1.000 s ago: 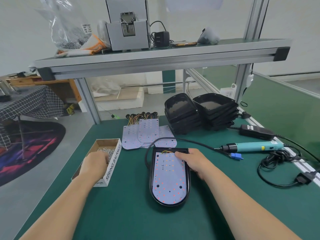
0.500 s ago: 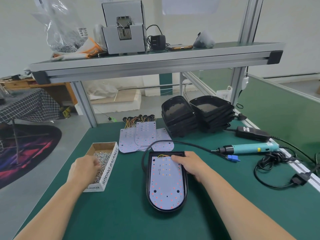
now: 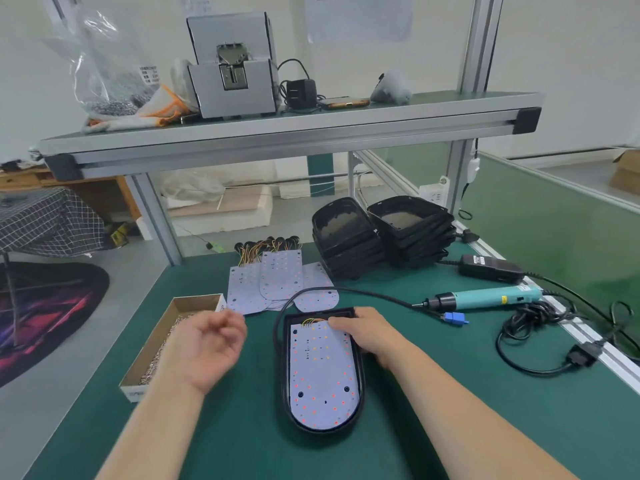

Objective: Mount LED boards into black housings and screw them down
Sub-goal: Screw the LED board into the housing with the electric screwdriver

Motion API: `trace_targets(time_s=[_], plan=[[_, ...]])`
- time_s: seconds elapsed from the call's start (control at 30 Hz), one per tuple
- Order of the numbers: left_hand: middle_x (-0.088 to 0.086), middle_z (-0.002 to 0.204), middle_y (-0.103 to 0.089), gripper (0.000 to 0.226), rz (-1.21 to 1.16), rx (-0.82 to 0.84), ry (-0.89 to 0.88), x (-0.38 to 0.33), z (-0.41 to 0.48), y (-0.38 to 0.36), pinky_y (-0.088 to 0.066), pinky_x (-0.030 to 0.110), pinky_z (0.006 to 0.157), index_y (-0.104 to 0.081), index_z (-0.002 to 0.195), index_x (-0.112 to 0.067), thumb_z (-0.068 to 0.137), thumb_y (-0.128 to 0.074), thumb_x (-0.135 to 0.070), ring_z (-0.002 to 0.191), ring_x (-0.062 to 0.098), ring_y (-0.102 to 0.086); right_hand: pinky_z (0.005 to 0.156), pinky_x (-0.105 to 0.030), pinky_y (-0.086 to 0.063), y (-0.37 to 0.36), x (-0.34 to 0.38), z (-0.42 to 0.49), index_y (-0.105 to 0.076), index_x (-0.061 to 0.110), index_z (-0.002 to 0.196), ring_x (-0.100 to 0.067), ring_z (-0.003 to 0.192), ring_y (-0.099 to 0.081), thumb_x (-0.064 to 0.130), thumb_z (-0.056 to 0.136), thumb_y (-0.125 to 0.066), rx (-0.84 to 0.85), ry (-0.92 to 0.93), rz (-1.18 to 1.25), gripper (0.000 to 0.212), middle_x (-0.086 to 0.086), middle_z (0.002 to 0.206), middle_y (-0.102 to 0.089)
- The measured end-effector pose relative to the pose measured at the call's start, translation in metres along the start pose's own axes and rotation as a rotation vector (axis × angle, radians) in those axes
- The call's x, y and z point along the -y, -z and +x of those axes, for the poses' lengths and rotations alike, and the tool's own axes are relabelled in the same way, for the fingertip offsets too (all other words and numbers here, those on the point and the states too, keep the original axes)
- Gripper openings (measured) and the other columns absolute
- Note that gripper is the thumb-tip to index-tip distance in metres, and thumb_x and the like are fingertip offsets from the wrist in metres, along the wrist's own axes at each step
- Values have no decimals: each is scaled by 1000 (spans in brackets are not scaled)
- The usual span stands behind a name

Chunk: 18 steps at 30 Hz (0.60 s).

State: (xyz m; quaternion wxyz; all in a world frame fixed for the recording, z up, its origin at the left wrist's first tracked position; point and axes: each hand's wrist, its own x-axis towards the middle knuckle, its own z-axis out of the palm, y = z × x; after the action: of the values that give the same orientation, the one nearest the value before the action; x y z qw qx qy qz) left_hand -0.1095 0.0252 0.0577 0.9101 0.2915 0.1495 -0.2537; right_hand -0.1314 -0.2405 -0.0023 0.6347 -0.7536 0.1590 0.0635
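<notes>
Between box [image 3: 197, 303] edge and housing [image 3: 325, 430] rim, bare mat [image 3: 263, 407].

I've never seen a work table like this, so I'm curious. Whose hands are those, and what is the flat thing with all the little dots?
There is no robot here. These are a person's two hands, filmed by a camera worn on their head that looks down at a green table. The dotted thing is an LED board, a flat plate of tiny lights, lying in a black housing. The right hand rests on its top corner. The left hand hovers by a cardboard box of screws; it is blurry, so I can't tell if it holds any. Behind lie spare boards and stacks of empty housings. An electric screwdriver lies on the right.
</notes>
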Motion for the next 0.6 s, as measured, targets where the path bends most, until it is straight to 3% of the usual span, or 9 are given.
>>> trace_targets(time_s=[0.07,0.13,0.2,0.27,0.33,0.4,0.5,0.53,0.6], plan=[[10,65,-51,16,176,-135,13,32,5,-8,-34,14,32,-50,88,-2,83,-49,13,42,12,-51,59,-26,-40,-1,1,1,-61,12,89,-16,71,-55,31,88,-71,-66,41,-126,22,0,83,-62],[10,62,-47,18,423,-245,-66,59,15,-7,-24,15,28,-52,87,1,92,-37,11,37,10,-43,60,-26,-41,0,1,2,-60,13,93,-13,76,-57,33,85,-73,-137,82,-239,25,2,89,-64],[2,56,-40,18,726,-308,-182,70,27,0,-17,15,31,-53,82,-4,96,-43,2,35,8,-30,59,-24,-40,2,0,4,-60,16,91,-12,75,-56,33,85,-75,-133,88,-236,24,2,88,-62],[-2,54,-32,32,1042,-320,-252,74,36,9,-14,18,38,-44,74,-15,100,-57,-29,39,11,-22,54,-23,-35,4,-1,6,-54,19,79,-11,66,-50,31,85,-75,-110,83,-218,25,3,77,-56],[-1,56,-38,51,1236,-281,-207,77,35,9,-20,24,43,-43,67,-15,83,-76,-50,43,16,-30,54,-24,-35,5,-2,8,-51,21,74,-11,63,-48,29,85,-75,-92,86,-207,28,4,73,-53],[0,61,-66,44,1244,-247,-160,82,35,6,-44,29,51,-60,65,-4,64,-89,-37,51,20,-58,56,-25,-38,4,-2,6,-54,21,76,-11,65,-50,32,86,-74,-64,86,-244,25,3,76,-56],[9,73,-77,22,1219,-278,-155,87,41,2,-56,33,65,-71,81,2,75,-85,-14,67,24,-74,62,-25,-48,14,7,2,-64,9,88,-23,75,-63,52,82,-68,-56,65,-286,43,-9,85,-64],[10,75,-77,17,1216,-281,-160,87,43,1,-58,37,70,-72,83,3,79,-81,-11,71,28,-75,68,-28,-55,24,11,2,-65,7,88,-29,82,-68,59,78,-64,-146,79,-254,53,-12,86,-67],[12,77,-77,15,1212,-281,-156,87,47,2,-59,44,80,-72,86,4,81,-79,-9,79,33,-75,82,-40,-59,56,15,5,-62,13,79,-33,88,-70,59,77,-60,-456,105,-173,46,-7,78,-68]])
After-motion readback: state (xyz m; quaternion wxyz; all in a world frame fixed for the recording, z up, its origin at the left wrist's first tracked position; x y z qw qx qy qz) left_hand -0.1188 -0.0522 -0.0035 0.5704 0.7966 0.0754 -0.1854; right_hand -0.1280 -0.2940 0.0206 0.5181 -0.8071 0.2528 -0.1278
